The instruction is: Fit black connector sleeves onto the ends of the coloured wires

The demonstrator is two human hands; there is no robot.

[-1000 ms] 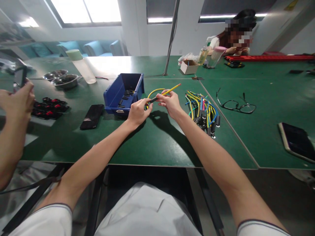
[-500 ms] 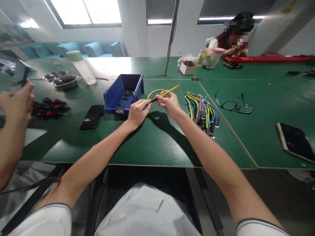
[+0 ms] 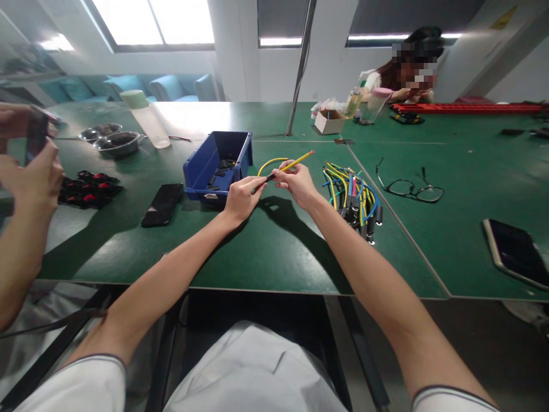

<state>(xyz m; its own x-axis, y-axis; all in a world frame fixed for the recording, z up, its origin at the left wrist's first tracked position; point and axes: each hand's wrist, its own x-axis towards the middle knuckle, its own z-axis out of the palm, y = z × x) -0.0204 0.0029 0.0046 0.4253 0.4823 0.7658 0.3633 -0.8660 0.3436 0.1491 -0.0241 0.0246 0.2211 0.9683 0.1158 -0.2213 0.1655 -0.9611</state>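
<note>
A yellow wire (image 3: 302, 158) with a bare copper end runs through my fingers, its tip pointing up and right. Around it sits a short black sleeve (image 3: 270, 178), partly covered by fingertips. My left hand (image 3: 241, 200) is closed, pinching the sleeve's left end. Just to its right, my right hand (image 3: 299, 184) is closed in a pinch on the yellow wire, close to the sleeve. The wire's other part bends in a loop behind my hands. A blue bin (image 3: 195, 193) with small black pieces stands beside my left hand. Bundled cables (image 3: 363, 197), mostly yellow and blue, lie to the right.
A black phone (image 3: 162, 205) lies left of the bin; another phone (image 3: 517, 250) and eyeglasses (image 3: 414, 190) lie right. Metal bowls (image 3: 118, 145), a bottle (image 3: 148, 121) and black-and-red parts (image 3: 90, 191) are at left. A pole (image 3: 299, 71) rises behind. A co-worker's hands (image 3: 36, 177) hold a device.
Less of the black sleeve shows between my hands, which stay in nearly the same place. At the left, the co-worker's second hand has come onto the device. The view has shifted slightly.
</note>
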